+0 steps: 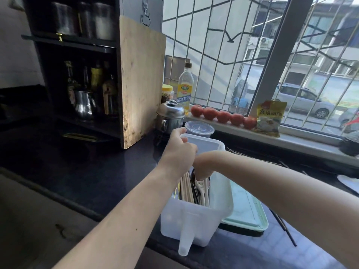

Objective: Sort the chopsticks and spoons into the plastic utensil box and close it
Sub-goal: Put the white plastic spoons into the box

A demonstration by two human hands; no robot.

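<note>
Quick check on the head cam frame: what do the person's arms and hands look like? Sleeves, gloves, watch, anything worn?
Both arms are bare up to the frame edge, with no sleeve in view. The left hand and right hand wear no gloves. No watch, bracelet or ring shows on the parts visible, though the right hand's fingers are partly hidden inside the box. A small dark spot marks the left forearm.

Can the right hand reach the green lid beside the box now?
Probably yes: the green lid lies uncovered just right of the box, under the right forearm, though the right hand is inside the box.
</note>
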